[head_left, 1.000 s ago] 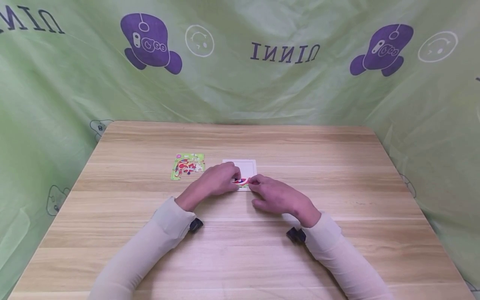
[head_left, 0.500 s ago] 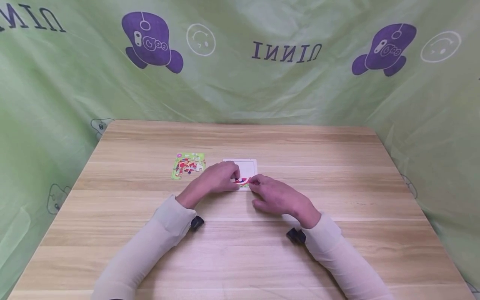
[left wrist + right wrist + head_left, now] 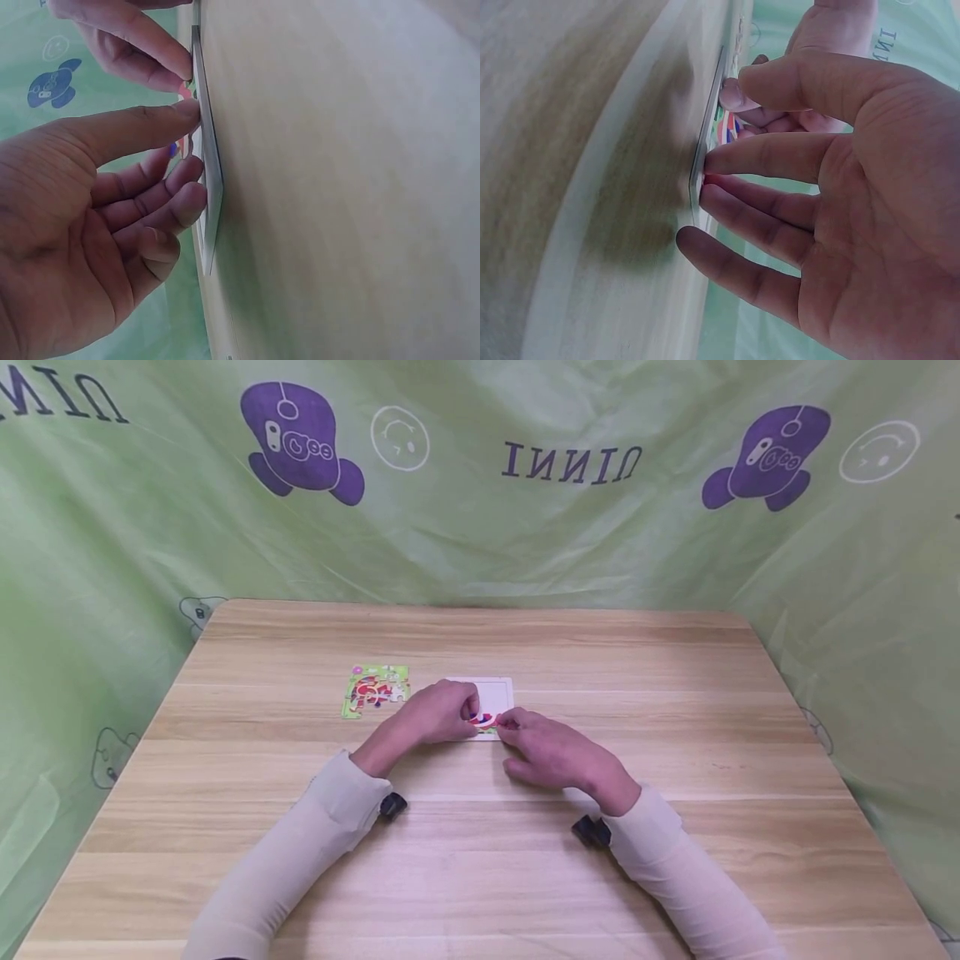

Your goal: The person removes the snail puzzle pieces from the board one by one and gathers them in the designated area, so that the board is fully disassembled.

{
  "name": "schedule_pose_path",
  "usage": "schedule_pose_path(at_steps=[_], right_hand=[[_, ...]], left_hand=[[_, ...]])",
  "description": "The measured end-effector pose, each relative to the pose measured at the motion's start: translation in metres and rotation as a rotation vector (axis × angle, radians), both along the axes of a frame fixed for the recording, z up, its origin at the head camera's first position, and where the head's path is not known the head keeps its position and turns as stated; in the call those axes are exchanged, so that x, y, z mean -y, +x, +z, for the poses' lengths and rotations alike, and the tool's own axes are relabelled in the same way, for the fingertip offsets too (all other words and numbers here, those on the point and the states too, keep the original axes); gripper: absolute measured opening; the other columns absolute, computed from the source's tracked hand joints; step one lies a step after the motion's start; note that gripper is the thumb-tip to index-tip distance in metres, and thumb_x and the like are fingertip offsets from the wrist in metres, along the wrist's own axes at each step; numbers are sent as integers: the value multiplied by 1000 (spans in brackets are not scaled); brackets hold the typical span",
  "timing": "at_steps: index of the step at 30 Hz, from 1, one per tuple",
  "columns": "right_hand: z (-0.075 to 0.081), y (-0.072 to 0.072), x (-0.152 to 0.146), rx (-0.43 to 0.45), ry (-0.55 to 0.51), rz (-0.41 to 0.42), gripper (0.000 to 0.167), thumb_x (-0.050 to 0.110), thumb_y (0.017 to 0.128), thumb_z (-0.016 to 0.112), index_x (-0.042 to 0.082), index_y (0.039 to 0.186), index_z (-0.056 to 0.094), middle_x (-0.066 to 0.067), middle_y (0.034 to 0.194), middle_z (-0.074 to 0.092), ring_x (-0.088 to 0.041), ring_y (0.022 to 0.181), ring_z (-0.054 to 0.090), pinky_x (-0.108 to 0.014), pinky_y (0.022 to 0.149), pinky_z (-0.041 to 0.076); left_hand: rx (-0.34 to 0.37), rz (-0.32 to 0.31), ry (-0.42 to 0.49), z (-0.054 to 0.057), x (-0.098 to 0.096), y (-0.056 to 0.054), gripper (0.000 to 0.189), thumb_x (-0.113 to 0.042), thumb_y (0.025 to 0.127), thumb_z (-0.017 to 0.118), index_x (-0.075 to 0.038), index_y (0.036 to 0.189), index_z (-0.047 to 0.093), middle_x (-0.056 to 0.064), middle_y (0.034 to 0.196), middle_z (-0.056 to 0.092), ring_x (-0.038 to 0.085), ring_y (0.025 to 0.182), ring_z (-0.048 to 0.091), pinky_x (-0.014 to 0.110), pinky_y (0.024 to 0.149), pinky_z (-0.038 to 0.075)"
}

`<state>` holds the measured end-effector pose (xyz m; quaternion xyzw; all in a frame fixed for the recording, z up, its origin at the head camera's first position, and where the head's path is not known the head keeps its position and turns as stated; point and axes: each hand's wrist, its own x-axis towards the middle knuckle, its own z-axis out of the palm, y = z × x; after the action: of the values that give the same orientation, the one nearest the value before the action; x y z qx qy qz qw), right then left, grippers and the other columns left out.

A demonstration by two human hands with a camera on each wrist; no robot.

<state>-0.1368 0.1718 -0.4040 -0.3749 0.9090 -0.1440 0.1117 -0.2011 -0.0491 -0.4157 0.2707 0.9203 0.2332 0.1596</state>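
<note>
A white square puzzle tray (image 3: pixel 495 693) lies mid-table, with colourful puzzle pieces (image 3: pixel 484 722) along its near edge. My left hand (image 3: pixel 438 714) reaches over the tray's left side, fingers curled. In the left wrist view its thumb and index finger pinch a red-and-blue puzzle piece (image 3: pixel 182 144) standing slightly off the tray. My right hand (image 3: pixel 558 750) is at the tray's near right corner. Its fingers (image 3: pixel 769 157) are mostly straight in the right wrist view, with tips touching the tray's edge and the pieces there. The left hand covers the tray's left part.
Left of the tray lies a partly joined green-and-red puzzle (image 3: pixel 375 691) with gaps along its edges. The wooden table (image 3: pixel 675 693) runs back to a green printed curtain (image 3: pixel 450 543). A small black device (image 3: pixel 591 832) sits at the right cuff, another at the left.
Both hands stay nearly in place. The red-and-blue piece between them has shifted slightly, its scalloped upper edge now showing.
</note>
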Motion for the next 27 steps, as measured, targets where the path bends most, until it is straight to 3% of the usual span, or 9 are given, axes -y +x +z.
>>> schedule_pose_path(at_steps=[11,14,18,22,27], right_hand=[[0,-1,1,7,20,-8,50,14,96,66,-7,141,57,-21,142,52,-31,128,53,-42,108,44],[0,-1,1,17,21,-12,51,14,97,65,-8,142,55,-21,142,51,-31,129,53,-42,108,43],[0,0,1,25,22,-11,52,15,97,64,-8,143,54,-22,143,50,-31,129,52,-43,109,42],[0,0,1,23,20,-6,52,15,98,65,-9,142,54,-22,143,50,-31,130,52,-43,110,41],[-1,0,1,8,7,7,49,15,97,66,-9,139,57,-22,142,51,-32,129,52,-42,110,41]], left_hand=[[6,7,87,-5,5,-2,18,-9,83,77,-11,99,69,-3,79,64,15,73,59,35,72,51],[-12,-16,97,-6,6,-2,18,-11,86,77,-11,103,71,-5,78,64,13,74,60,42,94,49],[-14,-53,125,-8,9,-2,16,-9,88,75,-11,103,73,-5,80,66,12,75,61,44,102,44],[7,-57,158,-7,12,-1,15,-7,90,72,-10,105,73,-2,87,69,13,76,63,35,79,53],[23,-37,181,-3,17,-1,14,-7,94,68,-10,107,73,2,92,70,13,72,64,32,72,53]])
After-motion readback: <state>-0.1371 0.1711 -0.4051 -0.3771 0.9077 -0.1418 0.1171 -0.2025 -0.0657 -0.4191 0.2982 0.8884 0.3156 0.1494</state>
